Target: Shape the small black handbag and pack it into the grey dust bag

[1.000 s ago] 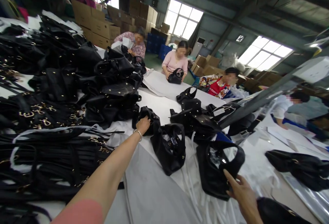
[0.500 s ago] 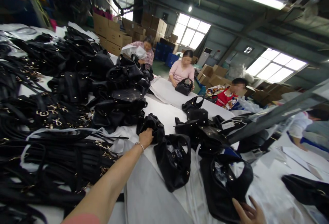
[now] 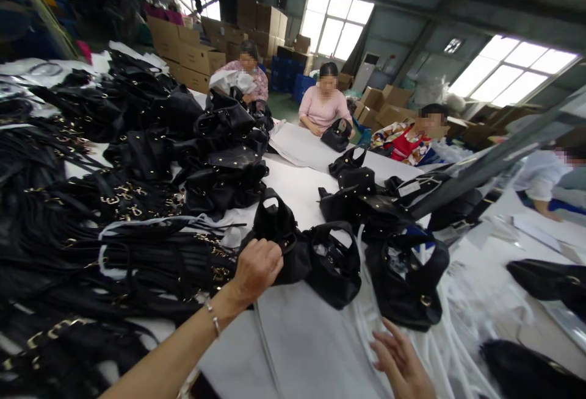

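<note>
My left hand (image 3: 259, 268) is closed on the near edge of a black handbag (image 3: 293, 262), whose loop handle stands up behind my knuckles. My fingertips are hidden against the bag. Touching it on the right is a second black handbag (image 3: 336, 271), its top open with clear plastic inside. Another black handbag (image 3: 403, 283) with a gold fitting stands farther right. Below that bag, my right hand (image 3: 398, 353) hovers over the white table covering with fingers apart and nothing in them.
Black straps with gold clasps (image 3: 169, 258) and a heap of black bags (image 3: 160, 106) cover the left side. More black bags (image 3: 361, 197) lie ahead. A slanted metal post (image 3: 494, 155) crosses at right. Several co-workers sit around the table, one in pink (image 3: 324, 106) handling a bag.
My left hand has drawn the held handbag nearer, up against the second bag, and its handle now stands up. My right hand has come away from the right-hand bag and moved left.
</note>
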`<action>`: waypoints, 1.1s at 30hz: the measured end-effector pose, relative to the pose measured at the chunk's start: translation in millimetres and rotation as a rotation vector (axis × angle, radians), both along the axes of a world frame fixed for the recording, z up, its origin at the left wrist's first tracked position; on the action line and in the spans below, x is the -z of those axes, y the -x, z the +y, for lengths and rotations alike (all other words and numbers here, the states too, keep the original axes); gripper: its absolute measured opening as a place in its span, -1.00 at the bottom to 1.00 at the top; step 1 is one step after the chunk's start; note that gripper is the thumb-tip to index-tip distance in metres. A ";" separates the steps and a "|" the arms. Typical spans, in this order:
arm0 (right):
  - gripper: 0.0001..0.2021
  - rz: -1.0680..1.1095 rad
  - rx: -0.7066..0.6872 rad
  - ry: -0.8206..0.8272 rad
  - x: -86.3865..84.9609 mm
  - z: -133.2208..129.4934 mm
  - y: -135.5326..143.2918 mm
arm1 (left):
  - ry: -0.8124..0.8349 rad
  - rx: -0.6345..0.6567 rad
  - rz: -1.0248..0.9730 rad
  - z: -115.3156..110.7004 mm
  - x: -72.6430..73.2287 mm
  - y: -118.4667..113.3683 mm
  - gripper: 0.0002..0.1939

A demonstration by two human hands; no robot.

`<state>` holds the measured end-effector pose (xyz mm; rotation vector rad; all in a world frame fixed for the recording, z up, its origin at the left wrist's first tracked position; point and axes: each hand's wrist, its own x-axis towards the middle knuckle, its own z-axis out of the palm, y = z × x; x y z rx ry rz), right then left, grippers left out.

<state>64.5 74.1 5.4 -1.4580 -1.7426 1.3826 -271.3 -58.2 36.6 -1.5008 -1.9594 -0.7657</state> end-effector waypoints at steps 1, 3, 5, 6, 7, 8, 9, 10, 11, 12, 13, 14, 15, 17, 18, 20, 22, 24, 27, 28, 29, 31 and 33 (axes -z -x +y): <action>-0.21 0.006 -0.066 0.012 -7.9 -16.4 16.1 | -0.025 0.060 -0.008 -13.1 3.3 -19.8 -0.86; -0.30 0.015 -0.195 -0.045 -22.6 -45.7 48.1 | -0.021 0.165 -0.061 -36.3 15.8 -60.5 -0.88; -0.32 -0.041 -0.336 -0.131 -30.4 -68.6 74.7 | 0.017 0.236 -0.123 -55.5 33.8 -97.7 -0.85; -0.32 -0.086 -0.393 -0.181 -30.9 -77.5 84.5 | 0.047 0.273 -0.147 -63.5 43.3 -113.6 -0.84; -0.32 -0.141 -0.432 -0.222 -29.5 -84.6 91.4 | 0.082 0.318 -0.170 -70.3 52.5 -126.9 -0.84; -0.34 -0.197 -0.453 -0.254 -26.7 -89.9 95.7 | 0.117 0.366 -0.192 -75.9 60.7 -137.4 -0.85; -0.39 -0.248 -0.465 -0.279 -23.0 -93.4 97.6 | 0.156 0.414 -0.211 -80.4 67.4 -144.8 -0.87; -0.46 -0.291 -0.477 -0.301 -19.2 -95.0 97.7 | 0.200 0.462 -0.227 -83.8 72.5 -149.2 -0.89; -0.55 -0.323 -0.493 -0.323 -15.8 -94.8 96.6 | 0.244 0.503 -0.238 -86.6 75.7 -150.7 -0.91; -0.63 -0.344 -0.514 -0.349 -13.2 -92.9 95.1 | 0.288 0.526 -0.244 -88.9 77.1 -149.5 -0.91; -0.68 -0.358 -0.534 -0.375 -11.9 -89.6 93.6 | 0.328 0.528 -0.245 -91.0 77.1 -146.2 -0.81; -0.71 -0.374 -0.544 -0.396 -12.0 -85.2 92.5 | 0.371 0.512 -0.243 -93.0 75.8 -141.3 -0.66; -0.73 -0.397 -0.542 -0.405 -13.7 -80.3 92.0 | 0.416 0.478 -0.245 -95.1 73.7 -135.4 -0.52; -0.77 -0.450 -0.519 -0.392 -20.9 -70.9 92.9 | 0.498 0.371 -0.263 -98.7 68.2 -122.5 -0.36; -0.79 -0.479 -0.514 -0.377 -25.5 -67.3 94.3 | 0.531 0.326 -0.282 -99.8 65.2 -116.3 -0.38; -0.83 -0.530 -0.519 -0.354 -33.9 -63.4 98.3 | 0.547 0.278 -0.368 -99.6 59.1 -105.9 -0.60; -0.87 -0.580 -0.526 -0.349 -38.5 -63.8 103.2 | 0.464 0.235 -0.512 -95.3 53.0 -98.6 -0.83; -0.87 -0.620 -0.517 -0.347 -38.9 -66.6 107.5 | 0.314 0.145 -0.642 -87.3 47.7 -94.4 -0.91; -0.85 -0.630 -0.518 -0.343 -36.4 -70.7 109.5 | 0.190 0.135 -0.740 -73.4 44.3 -90.7 -0.65; -0.86 -0.624 -0.527 -0.350 -35.9 -71.5 108.6 | 0.200 0.188 -0.788 -69.8 44.6 -89.2 -0.58; -0.86 -0.620 -0.531 -0.360 -35.8 -71.7 107.0 | 0.233 0.255 -0.860 -67.3 45.3 -87.0 -0.57; -0.87 -0.625 -0.513 -0.384 -36.5 -70.8 102.0 | 0.304 0.359 -1.060 -66.1 46.6 -80.4 -0.70; -0.78 -0.638 -0.473 -0.411 -37.9 -68.0 96.4 | 0.329 0.418 -1.239 -69.2 45.9 -71.6 -0.77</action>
